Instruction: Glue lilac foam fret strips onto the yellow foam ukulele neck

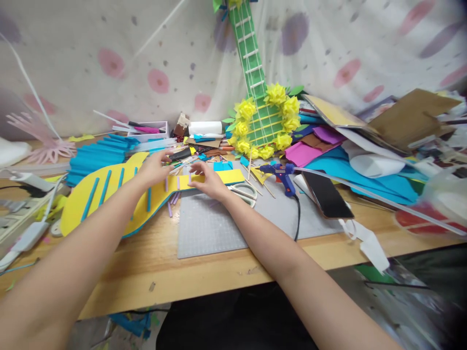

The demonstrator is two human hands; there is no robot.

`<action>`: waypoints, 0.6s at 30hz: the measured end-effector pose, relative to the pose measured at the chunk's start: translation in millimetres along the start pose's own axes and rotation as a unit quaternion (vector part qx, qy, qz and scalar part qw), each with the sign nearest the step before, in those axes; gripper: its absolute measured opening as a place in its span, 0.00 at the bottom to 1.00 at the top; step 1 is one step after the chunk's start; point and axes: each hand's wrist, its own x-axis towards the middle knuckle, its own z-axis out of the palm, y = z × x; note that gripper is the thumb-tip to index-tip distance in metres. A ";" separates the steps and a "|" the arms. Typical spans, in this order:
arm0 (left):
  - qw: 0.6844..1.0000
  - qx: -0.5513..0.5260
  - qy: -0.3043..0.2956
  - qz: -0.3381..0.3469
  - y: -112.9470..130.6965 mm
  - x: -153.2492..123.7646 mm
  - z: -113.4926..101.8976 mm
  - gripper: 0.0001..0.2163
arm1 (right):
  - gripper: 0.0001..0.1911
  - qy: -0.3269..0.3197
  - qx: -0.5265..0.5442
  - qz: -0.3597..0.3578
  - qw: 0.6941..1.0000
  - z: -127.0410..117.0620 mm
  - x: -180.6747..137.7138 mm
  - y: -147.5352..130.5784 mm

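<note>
Our right hand point(208, 182): thumb and fingers apart at neck of yellow guitar cutout point(112, 182). Our left hand point(155, 170): over cutout too, can't tell if gripping. Neck reaches across grey mat point(215, 223). Purple strips point(178, 183) could skew if we brush them, glue unset. Glue gun point(281, 175) rightward: snagged cord point(299, 214) could drag it.

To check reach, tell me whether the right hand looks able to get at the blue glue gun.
Probably yes: the glue gun lies to the right of the right hand, handle toward the person, and the scissors between look low enough to pass over.
</note>
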 end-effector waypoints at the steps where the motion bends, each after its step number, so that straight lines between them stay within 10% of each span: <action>1: 0.999 -0.011 -0.022 0.027 -4.3 -2.6 0.1 0.21 | 0.23 -0.002 -0.011 -0.004 1.000 1.5 -0.1 -0.6; 18: 0.994 0.015 -0.085 0.061 -6.5 -18.6 -12.6 0.16 | 0.19 0.012 -0.093 -0.029 0.995 3.4 -2.0 -2.0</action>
